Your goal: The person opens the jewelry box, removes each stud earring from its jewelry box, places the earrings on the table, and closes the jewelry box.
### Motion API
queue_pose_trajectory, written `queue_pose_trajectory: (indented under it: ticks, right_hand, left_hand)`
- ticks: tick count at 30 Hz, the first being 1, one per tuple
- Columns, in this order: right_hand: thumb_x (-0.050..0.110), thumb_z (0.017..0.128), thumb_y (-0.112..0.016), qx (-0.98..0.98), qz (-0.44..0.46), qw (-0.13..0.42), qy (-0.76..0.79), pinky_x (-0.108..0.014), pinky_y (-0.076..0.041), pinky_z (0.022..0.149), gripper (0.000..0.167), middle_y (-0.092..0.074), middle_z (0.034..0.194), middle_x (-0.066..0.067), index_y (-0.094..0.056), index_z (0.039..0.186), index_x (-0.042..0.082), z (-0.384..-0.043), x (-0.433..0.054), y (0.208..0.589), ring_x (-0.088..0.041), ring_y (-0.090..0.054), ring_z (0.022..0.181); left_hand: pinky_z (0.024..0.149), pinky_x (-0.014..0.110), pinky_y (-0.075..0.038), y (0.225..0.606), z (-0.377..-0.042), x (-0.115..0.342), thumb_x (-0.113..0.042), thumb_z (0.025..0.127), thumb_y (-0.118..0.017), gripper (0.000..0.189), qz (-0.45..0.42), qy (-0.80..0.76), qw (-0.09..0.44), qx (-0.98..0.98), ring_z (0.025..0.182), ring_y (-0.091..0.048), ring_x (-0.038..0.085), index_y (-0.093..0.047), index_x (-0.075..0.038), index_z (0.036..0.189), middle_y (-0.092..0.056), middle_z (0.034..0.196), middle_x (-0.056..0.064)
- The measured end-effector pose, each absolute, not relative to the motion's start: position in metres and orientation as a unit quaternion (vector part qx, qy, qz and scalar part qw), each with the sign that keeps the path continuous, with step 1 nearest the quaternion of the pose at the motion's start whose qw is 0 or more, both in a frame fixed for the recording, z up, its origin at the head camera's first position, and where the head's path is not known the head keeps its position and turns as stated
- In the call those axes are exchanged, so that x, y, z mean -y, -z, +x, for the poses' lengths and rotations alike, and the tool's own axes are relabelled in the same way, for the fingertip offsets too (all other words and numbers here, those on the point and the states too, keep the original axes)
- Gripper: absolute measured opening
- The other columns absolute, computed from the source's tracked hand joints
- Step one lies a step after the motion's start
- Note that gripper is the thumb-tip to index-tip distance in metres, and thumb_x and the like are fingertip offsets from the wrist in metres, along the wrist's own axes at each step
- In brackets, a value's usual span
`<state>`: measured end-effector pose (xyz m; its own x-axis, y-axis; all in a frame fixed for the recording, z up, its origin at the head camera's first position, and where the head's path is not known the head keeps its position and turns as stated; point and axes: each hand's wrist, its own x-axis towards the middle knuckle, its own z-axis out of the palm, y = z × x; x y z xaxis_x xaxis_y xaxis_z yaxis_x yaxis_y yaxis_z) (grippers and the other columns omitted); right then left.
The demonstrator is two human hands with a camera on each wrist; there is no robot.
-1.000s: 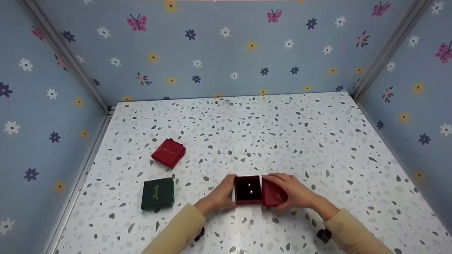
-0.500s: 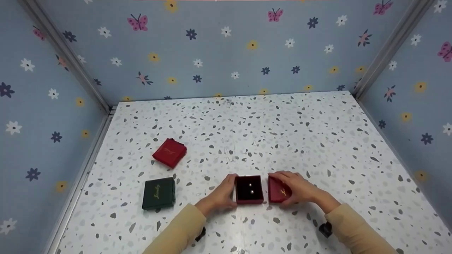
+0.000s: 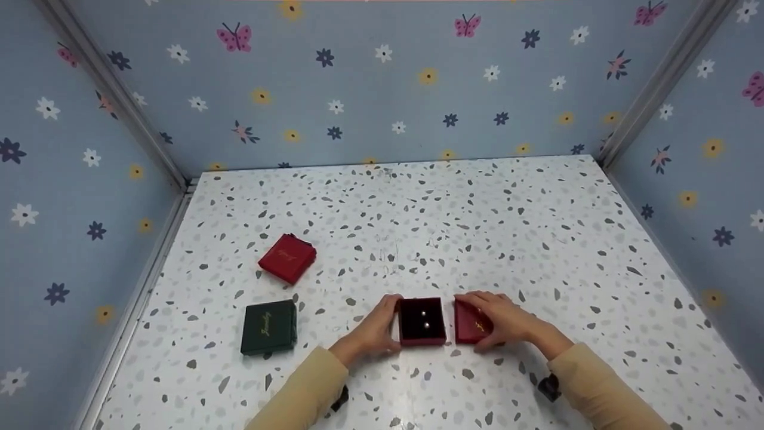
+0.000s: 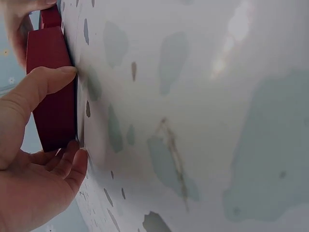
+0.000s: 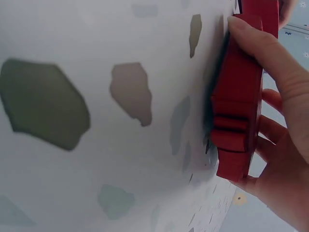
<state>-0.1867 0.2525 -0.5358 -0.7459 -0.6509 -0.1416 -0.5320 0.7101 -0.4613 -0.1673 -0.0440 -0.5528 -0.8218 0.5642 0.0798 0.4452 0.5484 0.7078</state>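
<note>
In the head view a red jewelry box base (image 3: 422, 343) sits at the front of the table with two small shiny earrings (image 3: 426, 325) on its black insert (image 3: 410, 319). My left hand (image 3: 377, 327) holds its left side, thumb at the near corner and fingers at the far one. Just to the right, across a narrow gap, my right hand (image 3: 504, 321) grips the red box lid (image 3: 467, 325), whose gold lettering is partly covered. The right wrist view shows a folded ribbon bow (image 5: 229, 133) on the lid's side, with the thumb and fingers spanning it close at the tabletop.
A dark green jewelry box (image 3: 268, 327) with gold lettering lies to the left. Behind it is another red jewelry box (image 3: 287, 259), set at an angle. The speckled white table (image 3: 382, 209) is enclosed by blue flower-patterned walls (image 3: 382, 83).
My right hand has moved the lid slightly right, away from the base, and turned it flatter so more gold lettering shows. The left hand and the base have stayed in place.
</note>
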Motion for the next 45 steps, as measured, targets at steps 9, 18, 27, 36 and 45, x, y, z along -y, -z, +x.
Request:
queue_pose_trajectory:
  ticks: [9, 18, 27, 36, 45]
  right_hand:
    - [0.050, 0.055, -0.077, -0.902, -0.362, 0.136, 0.195, -0.049, -0.023, 0.096, 0.103, -0.032, 0.136, -0.009, -0.028, 0.139, 0.014, -0.188, -0.249, 0.533, -0.024, -0.029, 0.123]
    - [0.037, 0.070, -0.072, -0.901, -0.356, 0.071, 0.237, -0.055, -0.025, 0.094, 0.072, -0.043, 0.128, -0.009, -0.044, 0.129, 0.010, -0.190, -0.229, 0.525, -0.025, -0.036, 0.119]
    - [0.014, 0.074, -0.070, -0.871, -0.390, 0.003, 0.300, -0.034, -0.045, 0.081, 0.036, -0.058, 0.102, -0.005, -0.060, 0.107, 0.003, -0.187, -0.205, 0.531, -0.019, -0.054, 0.094]
    - [0.016, 0.076, -0.069, -0.857, -0.370, 0.013, 0.359, -0.025, -0.047, 0.062, 0.023, -0.062, 0.089, -0.001, -0.064, 0.097, 0.006, -0.185, -0.189, 0.539, -0.015, -0.055, 0.073]
    - [0.016, 0.074, -0.071, -0.853, -0.356, 0.021, 0.381, -0.025, -0.047, 0.060, 0.018, -0.061, 0.082, 0.001, -0.067, 0.091, 0.008, -0.188, -0.182, 0.545, -0.013, -0.054, 0.071]
  left_hand:
    - [0.098, 0.033, -0.031, 0.554, -0.166, 0.046, -0.002, 0.051, -0.077, 0.081, 0.268, -0.406, 0.086, -0.869, 0.106, -0.043, 0.023, -0.034, 0.000, 0.119, -0.041, 0.114, 0.012]
    - [0.100, 0.032, -0.027, 0.553, -0.165, 0.046, 0.000, 0.050, -0.076, 0.083, 0.256, -0.417, 0.098, -0.867, 0.110, -0.042, 0.022, -0.034, -0.001, 0.121, -0.041, 0.117, 0.010]
    - [0.101, 0.033, -0.027, 0.555, -0.165, 0.046, 0.001, 0.049, -0.076, 0.082, 0.264, -0.430, 0.083, -0.860, 0.110, -0.042, 0.023, -0.034, 0.001, 0.120, -0.042, 0.115, 0.011]
    - [0.100, 0.034, -0.028, 0.556, -0.165, 0.045, 0.004, 0.048, -0.075, 0.081, 0.262, -0.436, 0.088, -0.856, 0.110, -0.041, 0.025, -0.035, 0.002, 0.118, -0.041, 0.115, 0.013]
    - [0.101, 0.030, -0.026, 0.555, -0.166, 0.044, 0.002, 0.048, -0.075, 0.083, 0.242, -0.424, 0.105, -0.866, 0.111, -0.041, 0.019, -0.035, -0.003, 0.120, -0.041, 0.117, 0.008]
